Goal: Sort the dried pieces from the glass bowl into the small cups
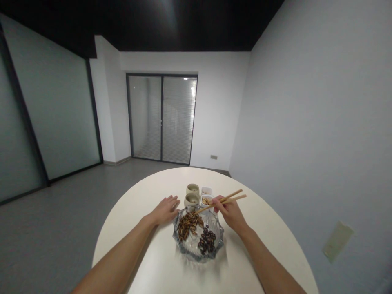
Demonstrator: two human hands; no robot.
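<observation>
A scalloped clear glass bowl (199, 257) stands near the middle of the table. A pile of long brown striped seeds (188, 224) lies in its left part, and dark glossy oval seeds (207, 241) lie at the lower right. My right hand (229, 212), at the bowl's upper right, grips a pair of wooden chopsticks (234, 193). Their tips reach down to the upper edge of the brown seeds; whether they pinch one is too small to tell. Palm down on the table at the bowl's left side, my left hand (166, 209) is spread and holds nothing.
Behind the bowl stand two small greenish cups (192, 196) in a row. Beside them on the right are a white dish with pale yellowish pieces (206, 200) and another white dish (206, 190). The round white table (147, 261) sits close to the right wall.
</observation>
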